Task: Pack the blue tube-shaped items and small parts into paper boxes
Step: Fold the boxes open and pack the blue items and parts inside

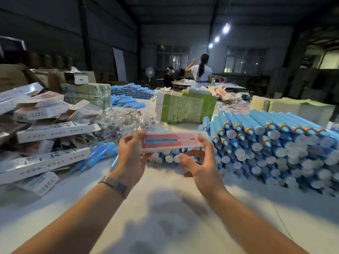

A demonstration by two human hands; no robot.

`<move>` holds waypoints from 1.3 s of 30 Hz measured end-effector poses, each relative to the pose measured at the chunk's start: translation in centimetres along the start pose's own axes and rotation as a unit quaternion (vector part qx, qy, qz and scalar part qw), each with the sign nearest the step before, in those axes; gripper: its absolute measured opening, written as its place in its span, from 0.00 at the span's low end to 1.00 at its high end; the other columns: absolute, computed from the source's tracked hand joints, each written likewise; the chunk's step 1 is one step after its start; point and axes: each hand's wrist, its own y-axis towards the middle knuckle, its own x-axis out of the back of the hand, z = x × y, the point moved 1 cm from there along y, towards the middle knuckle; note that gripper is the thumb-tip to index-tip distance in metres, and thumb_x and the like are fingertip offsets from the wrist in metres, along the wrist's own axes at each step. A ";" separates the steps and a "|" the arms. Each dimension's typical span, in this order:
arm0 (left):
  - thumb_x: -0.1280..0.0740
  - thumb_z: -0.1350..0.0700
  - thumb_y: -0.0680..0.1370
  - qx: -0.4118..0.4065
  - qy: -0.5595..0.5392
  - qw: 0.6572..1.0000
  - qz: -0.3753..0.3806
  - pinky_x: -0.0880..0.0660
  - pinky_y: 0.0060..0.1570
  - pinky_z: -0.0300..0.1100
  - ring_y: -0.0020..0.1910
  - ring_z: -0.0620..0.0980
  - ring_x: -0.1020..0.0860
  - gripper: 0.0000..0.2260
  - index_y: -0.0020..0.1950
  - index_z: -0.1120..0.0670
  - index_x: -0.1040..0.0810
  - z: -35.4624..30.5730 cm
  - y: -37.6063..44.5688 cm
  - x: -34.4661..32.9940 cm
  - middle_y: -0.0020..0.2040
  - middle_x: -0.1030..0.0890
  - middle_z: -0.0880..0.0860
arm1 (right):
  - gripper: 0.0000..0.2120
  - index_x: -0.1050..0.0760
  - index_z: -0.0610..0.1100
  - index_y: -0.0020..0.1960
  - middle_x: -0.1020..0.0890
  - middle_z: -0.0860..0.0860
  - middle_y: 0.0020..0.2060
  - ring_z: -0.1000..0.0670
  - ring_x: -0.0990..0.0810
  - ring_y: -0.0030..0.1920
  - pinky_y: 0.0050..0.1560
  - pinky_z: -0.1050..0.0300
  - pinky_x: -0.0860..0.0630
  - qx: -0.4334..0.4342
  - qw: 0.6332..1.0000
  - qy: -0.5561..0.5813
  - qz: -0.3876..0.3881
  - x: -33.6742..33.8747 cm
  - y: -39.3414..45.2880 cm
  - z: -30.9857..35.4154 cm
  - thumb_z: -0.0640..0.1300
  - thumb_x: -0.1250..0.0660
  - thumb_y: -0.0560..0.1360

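A large, dim hall with dark corrugated walls (55, 33) and a dark beamed ceiling (174, 8). Three bright lamps (216, 39) hang in a row on the right. The pale far wall (200, 50) holds two gridded windows (245, 60). A standing fan (149, 72) is before the far wall, near a distant table (229, 86) where two people (200, 71) work.

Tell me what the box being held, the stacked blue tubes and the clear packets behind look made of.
Box, held by left hand and right hand: likely thin printed card; flat faces, crisp edges, slight sheen.
Blue tubes: probably glossy plastic; smooth highlights, orange collars, whitish flat ends.
Clear packets: seemingly thin transparent plastic film; crinkled, glinting, with small parts inside.
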 end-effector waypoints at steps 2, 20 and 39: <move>0.32 0.58 0.79 0.036 0.031 0.997 0.053 0.20 0.31 0.45 0.37 0.53 0.20 0.09 0.57 0.56 0.28 1.9 0.1 1.2 0.44 0.23 0.57 | 0.30 0.37 0.68 0.62 0.21 0.50 0.56 0.52 0.19 0.49 0.42 0.54 0.18 0.021 0.998 0.029 -0.042 0.3 0.1 -0.4 0.40 0.28 0.75; 0.31 0.46 0.66 -0.332 0.357 0.863 0.131 0.28 0.32 0.37 0.33 0.46 0.25 0.14 0.49 0.46 0.26 3.8 -2.4 2.7 0.38 0.22 0.47 | 0.18 0.27 0.55 0.58 0.20 0.54 0.53 0.52 0.21 0.38 0.41 0.56 0.27 0.228 0.905 -0.356 -0.052 1.9 3.7 1.6 0.42 0.36 0.70; 0.27 0.49 0.66 -0.316 0.326 0.884 0.111 0.26 0.33 0.34 0.34 0.42 0.24 0.16 0.50 0.47 0.29 3.8 -1.7 2.8 0.39 0.23 0.40 | 0.06 0.23 0.44 0.45 0.20 0.48 0.41 0.43 0.19 0.40 0.37 0.50 0.23 0.329 0.876 -0.336 -0.106 2.3 4.1 2.6 0.43 0.30 0.68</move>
